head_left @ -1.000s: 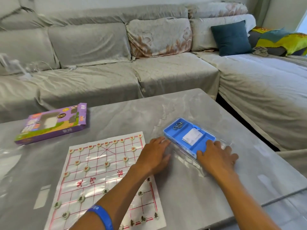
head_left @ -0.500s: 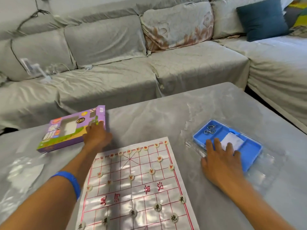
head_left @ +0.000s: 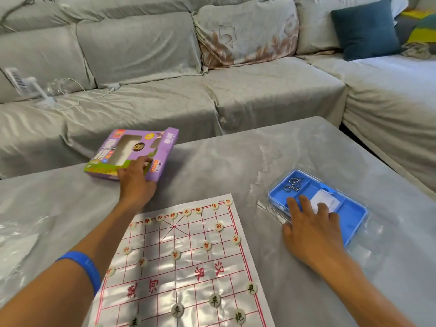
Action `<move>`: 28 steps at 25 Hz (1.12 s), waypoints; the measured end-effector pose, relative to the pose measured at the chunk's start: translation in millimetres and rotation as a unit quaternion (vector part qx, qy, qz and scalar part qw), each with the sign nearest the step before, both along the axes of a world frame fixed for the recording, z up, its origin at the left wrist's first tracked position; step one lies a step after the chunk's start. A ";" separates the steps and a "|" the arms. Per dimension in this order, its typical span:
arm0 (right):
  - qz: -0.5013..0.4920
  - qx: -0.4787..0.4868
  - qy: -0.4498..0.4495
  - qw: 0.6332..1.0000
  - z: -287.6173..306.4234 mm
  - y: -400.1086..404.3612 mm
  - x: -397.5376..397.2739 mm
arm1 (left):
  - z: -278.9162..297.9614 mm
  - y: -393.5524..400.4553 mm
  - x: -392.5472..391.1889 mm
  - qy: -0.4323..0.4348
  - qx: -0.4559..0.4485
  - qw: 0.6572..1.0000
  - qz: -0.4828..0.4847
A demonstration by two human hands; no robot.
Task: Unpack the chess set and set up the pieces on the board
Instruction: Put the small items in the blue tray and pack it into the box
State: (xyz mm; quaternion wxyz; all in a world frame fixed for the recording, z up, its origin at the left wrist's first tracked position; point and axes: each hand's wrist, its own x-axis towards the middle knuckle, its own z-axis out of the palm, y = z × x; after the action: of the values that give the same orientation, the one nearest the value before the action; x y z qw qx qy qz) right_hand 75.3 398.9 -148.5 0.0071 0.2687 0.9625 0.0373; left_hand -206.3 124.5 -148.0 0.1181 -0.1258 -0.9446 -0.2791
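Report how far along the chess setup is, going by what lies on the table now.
Done: the board lies spread out, with round pieces standing on its points on both sides. In hand: the left hand grips the purple box, lifting one edge, while the right hand rests on the blue tray. Left: whether any pieces remain unplaced cannot be told; the near rows are cut off.

At upper left of centre, the box (head_left: 132, 154) is purple with a green lower edge, a yellow circle and a white window. The board (head_left: 179, 267), bottom centre, is white with a red grid and red characters; its round pieces (head_left: 215, 300) are cream, marked in red or black. The tray (head_left: 349, 213) at right is bright blue with a white slip inside. The counter (head_left: 224, 161) is grey, marbled with paler streaks. The wristband (head_left: 81, 267), lower left, is blue. Behind, the sofa (head_left: 259, 90) is pale grey-green; 1 cushion (head_left: 245, 31) carries brownish flowers, another (head_left: 365, 29), upper right, is dark teal.
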 end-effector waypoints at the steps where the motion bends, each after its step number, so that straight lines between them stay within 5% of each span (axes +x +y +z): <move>1: 0.007 -0.015 0.002 1.000 2.6 5.7 1.2 | 3.3 10.9 6.0 0.001 0.022 0.999 -0.037; 5: -0.026 -0.108 -0.017 0.994 15.4 40.9 19.2 | 31.7 64.9 56.8 0.014 0.116 0.979 -0.169; 11: -0.048 -0.144 -0.051 0.987 25.0 76.6 72.6 | 41.6 145.2 152.1 -0.049 0.106 0.945 -0.306; 17: -0.065 -0.207 0.005 0.976 24.3 118.2 105.4 | 33.9 196.0 214.4 -0.128 0.175 0.948 -0.234; 23: -0.161 -0.127 0.065 0.977 12.7 147.4 106.9 | 28.3 197.8 216.4 0.030 -0.001 0.964 -0.266; 28: -0.190 -0.260 0.136 0.937 10.9 140.2 97.0 | 21.0 200.1 214.8 0.011 -0.017 0.976 -0.215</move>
State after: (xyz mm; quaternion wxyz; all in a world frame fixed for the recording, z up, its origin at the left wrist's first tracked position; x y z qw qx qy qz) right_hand 172.3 539.1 -137.6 -0.0474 0.4378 0.8615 -0.2529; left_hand 8.5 324.7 -127.0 0.0639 -0.3312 -0.8986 -0.2806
